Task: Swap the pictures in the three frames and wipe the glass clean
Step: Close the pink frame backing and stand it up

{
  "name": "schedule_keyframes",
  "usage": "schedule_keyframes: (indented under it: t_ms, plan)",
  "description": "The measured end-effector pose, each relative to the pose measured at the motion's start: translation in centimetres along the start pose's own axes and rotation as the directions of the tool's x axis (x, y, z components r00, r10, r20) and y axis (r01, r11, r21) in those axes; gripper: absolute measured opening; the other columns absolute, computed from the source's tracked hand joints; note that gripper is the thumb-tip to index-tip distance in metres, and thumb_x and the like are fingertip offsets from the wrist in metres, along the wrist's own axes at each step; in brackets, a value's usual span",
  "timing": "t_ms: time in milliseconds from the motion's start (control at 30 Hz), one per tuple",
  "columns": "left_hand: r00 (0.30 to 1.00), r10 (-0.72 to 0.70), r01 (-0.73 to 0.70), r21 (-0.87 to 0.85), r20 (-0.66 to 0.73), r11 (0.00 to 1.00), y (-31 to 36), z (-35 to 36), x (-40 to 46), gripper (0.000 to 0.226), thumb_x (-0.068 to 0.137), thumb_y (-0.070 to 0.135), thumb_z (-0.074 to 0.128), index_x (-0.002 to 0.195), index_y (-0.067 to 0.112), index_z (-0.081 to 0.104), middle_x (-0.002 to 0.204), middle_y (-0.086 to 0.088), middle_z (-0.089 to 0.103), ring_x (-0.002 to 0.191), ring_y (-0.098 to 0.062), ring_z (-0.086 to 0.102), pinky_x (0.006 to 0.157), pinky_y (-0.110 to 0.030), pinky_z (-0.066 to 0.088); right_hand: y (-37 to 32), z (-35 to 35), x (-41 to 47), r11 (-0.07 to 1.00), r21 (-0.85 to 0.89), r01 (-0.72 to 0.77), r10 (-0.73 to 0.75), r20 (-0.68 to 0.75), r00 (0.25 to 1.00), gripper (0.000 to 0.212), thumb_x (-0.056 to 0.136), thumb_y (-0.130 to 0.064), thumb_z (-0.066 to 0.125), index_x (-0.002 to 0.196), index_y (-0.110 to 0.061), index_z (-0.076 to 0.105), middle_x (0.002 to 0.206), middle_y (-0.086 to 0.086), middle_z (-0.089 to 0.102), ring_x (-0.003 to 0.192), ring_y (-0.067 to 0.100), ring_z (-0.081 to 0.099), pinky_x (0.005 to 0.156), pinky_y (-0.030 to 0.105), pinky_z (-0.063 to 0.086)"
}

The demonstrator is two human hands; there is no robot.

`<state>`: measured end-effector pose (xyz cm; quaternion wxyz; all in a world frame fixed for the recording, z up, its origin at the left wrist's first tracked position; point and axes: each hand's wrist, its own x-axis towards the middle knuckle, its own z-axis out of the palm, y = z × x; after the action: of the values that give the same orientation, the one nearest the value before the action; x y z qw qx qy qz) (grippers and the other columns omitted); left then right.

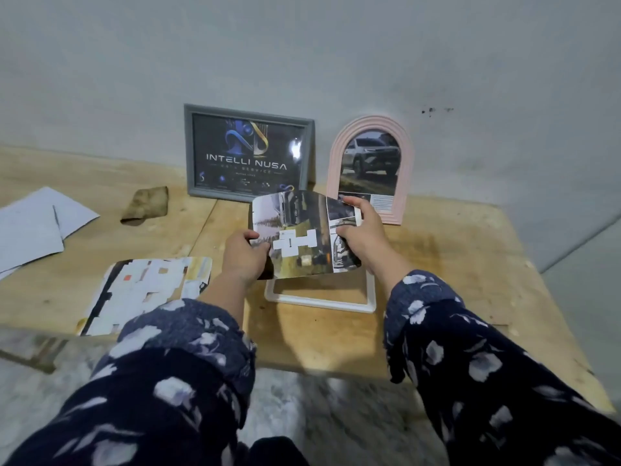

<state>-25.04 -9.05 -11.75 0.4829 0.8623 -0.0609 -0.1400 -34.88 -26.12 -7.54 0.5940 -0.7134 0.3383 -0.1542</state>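
Your hands cover both side edges of the glossy printed picture (299,235), and its lower edge hides the far side of the white frame (321,299) lying flat on the wooden table (453,264). Your left hand (243,255) pinches the picture's left edge, thumb on top. Your right hand (361,233) curls round its right edge. The sheet bows slightly between them, and you hold it just above the white frame; its print is too blurred to read.

Behind, a grey rectangular frame (248,153) stands against the wall with a glare spot on its glass. A pink arched frame (369,169), ribbed, stands beside it, its bottom left corner behind your right hand. To your left lie another curled print (144,292), white paper sheets (37,227) cut off by the view's edge, and a crumpled brownish cloth (146,205).
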Motion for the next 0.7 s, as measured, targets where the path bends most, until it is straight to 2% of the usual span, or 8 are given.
schedule_keyframes:
  t_ms: [133, 200, 300, 367, 500, 600, 700]
  plan:
    - [0.997, 0.012, -0.014, -0.023, -0.073, 1.000, -0.3, -4.0, 1.1, 0.034, 0.092, 0.002, 0.060, 0.125, 0.007, 0.052, 0.121, -0.011, 0.056, 0.097, -0.019, 0.052, 0.082, -0.024, 0.039, -2.0, 3.3, -0.1, 0.988, -0.120, 0.095, -0.092, 0.026, 0.995, 0.056, 0.085, 0.007, 0.055, 0.128, -0.028, 0.049, 0.129, -0.001, 0.051, 0.088, 0.029, 0.066, 0.071, 0.044, 0.059]
    - [0.993, 0.013, -0.017, -0.035, -0.116, 0.999, -1.2, -7.0, 2.0, 0.036, 0.092, -0.001, 0.058, 0.126, 0.005, 0.051, 0.116, -0.011, 0.057, 0.094, -0.017, 0.051, 0.081, -0.024, 0.039, -3.0, 6.6, 0.3, 0.967, -0.196, 0.164, -0.154, 0.065, 0.986, 0.055, 0.085, 0.007, 0.056, 0.130, -0.024, 0.049, 0.133, 0.001, 0.049, 0.092, 0.026, 0.064, 0.068, 0.035, 0.056]
    - [0.984, 0.019, -0.022, -0.013, -0.175, 1.000, -3.0, -11.6, 3.7, 0.037, 0.092, -0.002, 0.057, 0.128, 0.002, 0.051, 0.119, -0.010, 0.054, 0.097, -0.016, 0.050, 0.083, -0.022, 0.037, -4.6, 12.0, 1.0, 0.913, -0.319, 0.254, -0.223, 0.130, 0.966, 0.054, 0.084, 0.006, 0.059, 0.131, -0.020, 0.050, 0.136, 0.004, 0.044, 0.099, 0.013, 0.051, 0.072, 0.018, 0.041]
    - [0.976, 0.005, -0.002, 0.012, -0.219, 1.000, -4.8, -15.3, 5.1, 0.037, 0.092, 0.001, 0.057, 0.128, 0.005, 0.051, 0.127, -0.011, 0.052, 0.106, -0.020, 0.052, 0.085, -0.023, 0.036, -5.7, 16.2, 1.5, 0.883, -0.370, 0.288, -0.239, 0.174, 0.955, 0.054, 0.084, 0.006, 0.060, 0.131, -0.020, 0.051, 0.137, 0.004, 0.042, 0.100, 0.011, 0.047, 0.074, 0.015, 0.039]
    - [0.960, -0.003, 0.030, 0.093, -0.280, 0.995, -8.8, -22.7, 8.5, 0.037, 0.093, 0.002, 0.054, 0.129, 0.008, 0.050, 0.134, -0.011, 0.046, 0.114, -0.024, 0.051, 0.092, -0.029, 0.039, -7.5, 25.5, 1.9, 0.839, -0.414, 0.352, -0.261, 0.261, 0.929, 0.052, 0.085, 0.006, 0.059, 0.131, -0.016, 0.052, 0.137, 0.005, 0.043, 0.119, 0.018, 0.050, 0.088, 0.016, 0.036]
    - [0.948, 0.002, 0.049, 0.152, -0.319, 0.987, -12.2, -28.4, 11.2, 0.038, 0.093, 0.003, 0.053, 0.130, 0.008, 0.050, 0.135, -0.012, 0.044, 0.115, -0.027, 0.053, 0.095, -0.036, 0.042, -8.5, 32.9, 1.9, 0.799, -0.437, 0.412, -0.272, 0.349, 0.897, 0.053, 0.084, 0.005, 0.059, 0.133, -0.015, 0.051, 0.137, 0.004, 0.041, 0.115, 0.014, 0.048, 0.084, 0.009, 0.031]
    - [0.938, 0.001, 0.078, 0.214, -0.347, 0.974, -15.7, -33.4, 13.2, 0.039, 0.093, 0.004, 0.052, 0.132, 0.008, 0.049, 0.136, -0.012, 0.043, 0.112, -0.030, 0.054, 0.091, -0.039, 0.045, -9.0, 39.7, 1.8, 0.806, -0.424, 0.412, -0.247, 0.391, 0.886, 0.054, 0.084, 0.006, 0.058, 0.133, -0.015, 0.051, 0.135, 0.003, 0.038, 0.106, 0.013, 0.046, 0.068, -0.002, 0.031]
